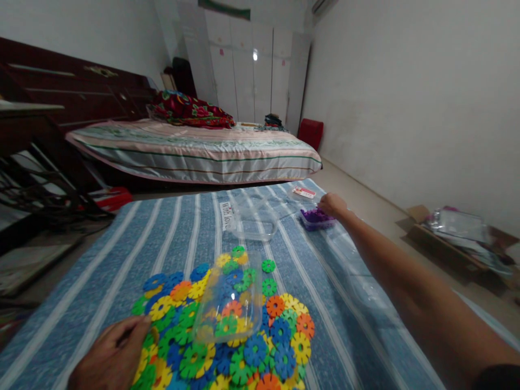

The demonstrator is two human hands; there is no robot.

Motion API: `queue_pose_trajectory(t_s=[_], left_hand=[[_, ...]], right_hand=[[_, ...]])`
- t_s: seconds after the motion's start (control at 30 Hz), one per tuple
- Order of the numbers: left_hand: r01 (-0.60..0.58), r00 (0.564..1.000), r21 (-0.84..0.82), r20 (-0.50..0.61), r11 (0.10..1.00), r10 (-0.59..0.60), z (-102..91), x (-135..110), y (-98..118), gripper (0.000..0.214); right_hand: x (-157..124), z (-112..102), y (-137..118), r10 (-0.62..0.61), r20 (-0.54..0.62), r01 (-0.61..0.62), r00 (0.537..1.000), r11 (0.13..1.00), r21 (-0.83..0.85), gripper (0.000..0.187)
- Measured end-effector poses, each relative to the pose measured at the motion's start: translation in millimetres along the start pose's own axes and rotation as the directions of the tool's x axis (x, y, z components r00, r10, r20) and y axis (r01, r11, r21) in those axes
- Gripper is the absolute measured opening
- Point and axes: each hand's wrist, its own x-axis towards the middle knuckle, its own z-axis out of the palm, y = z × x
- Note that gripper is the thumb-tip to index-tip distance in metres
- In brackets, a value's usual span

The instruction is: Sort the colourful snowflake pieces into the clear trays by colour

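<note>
A heap of notched plastic snowflake discs (255, 349) in green, blue, yellow and orange lies on a striped cloth. My left hand (116, 352) is closed at the heap's left edge, thumb and fingers together; whether a disc is between the fingertips I cannot make out. A clear plastic lid-like box (231, 303) rests on top of the discs. Farther off, my right hand (333, 205) is closed over the back right rim of a clear container of purple pieces (317, 218). Its fingertips are partly hidden, and what they hold does not show.
Behind the heap stands an open clear box (255, 227) beside a "With love" label (226, 215). A clear lid with a red-and-white label (304, 192) lies at the far edge. Right, on the floor, sits a cardboard box (459, 244). A bed (203, 157) stands beyond.
</note>
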Motion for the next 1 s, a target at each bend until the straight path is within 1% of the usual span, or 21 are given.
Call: queue_pose_trajectory(t_s=[0.1, 0.2, 0.27, 0.37, 0.43, 0.53, 0.6, 0.67, 0.7, 0.77, 0.83, 0.93, 1.0], left_hand=[[0.000, 1.000, -0.002, 0.010, 1.000, 0.000, -2.6, -3, 6, 0.033], [-0.005, 1.000, -0.016, 0.002, 1.000, 0.005, -6.4, -10, 15, 0.032], [-0.004, 1.000, -0.006, 0.010, 1.000, 0.004, -9.0, -13, 21, 0.032], [0.001, 1.000, 0.023, 0.020, 1.000, -0.002, -12.3, -16, 27, 0.033], [-0.003, 0.999, 0.029, 0.037, 1.000, 0.002, -14.4, -16, 30, 0.034], [0.010, 0.997, 0.038, 0.072, 0.999, -0.013, -17.9, -16, 34, 0.036], [0.026, 0.995, 0.045, 0.093, 0.999, -0.030, -20.6, -18, 38, 0.037], [0.032, 0.992, 0.044, 0.122, 0.999, -0.037, -23.6, -20, 42, 0.038], [0.030, 0.990, 0.039, 0.133, 0.999, -0.035, -25.1, -22, 44, 0.039], [0.033, 0.989, 0.024, 0.144, 0.999, -0.036, -27.7, -24, 48, 0.039], [0.037, 0.988, 0.006, 0.148, 0.999, -0.037, -29.2, -25, 50, 0.036], [0.027, 0.989, -0.004, 0.148, 1.000, -0.027, -27.7, -25, 51, 0.028], [0.025, 0.992, -0.009, 0.123, 1.000, -0.024, -24.7, -23, 49, 0.026]], right_hand=[[-8, -18, 6, -0.010, -0.026, 0.011, 1.000, 1.000, 0.021, 0.034], [-22, -29, 6, -0.067, -0.025, 0.067, 0.997, 0.997, 0.033, 0.033], [-35, -31, 2, -0.123, -0.008, 0.123, 0.992, 0.992, 0.033, 0.030], [-64, -28, -9, -0.230, 0.039, 0.229, 0.972, 0.973, 0.032, 0.028], [-89, -23, -20, -0.316, 0.090, 0.314, 0.944, 0.949, 0.039, 0.025], [-134, -15, -36, -0.426, 0.167, 0.423, 0.889, 0.904, 0.059, 0.021], [-167, -11, -48, -0.489, 0.216, 0.484, 0.845, 0.872, 0.077, 0.025], [-199, -9, -59, -0.585, 0.283, 0.579, 0.760, 0.807, 0.114, 0.028], [-214, -9, -64, -0.623, 0.307, 0.617, 0.720, 0.776, 0.129, 0.026], [-241, -7, -75, -0.677, 0.336, 0.671, 0.655, 0.725, 0.151, 0.022], [-261, -3, -84, -0.695, 0.344, 0.690, 0.632, 0.706, 0.158, 0.021], [-280, 5, -94, -0.697, 0.328, 0.691, 0.637, 0.705, 0.157, 0.023], [-287, 10, -98, -0.713, 0.280, 0.702, 0.643, 0.695, 0.157, 0.024]])
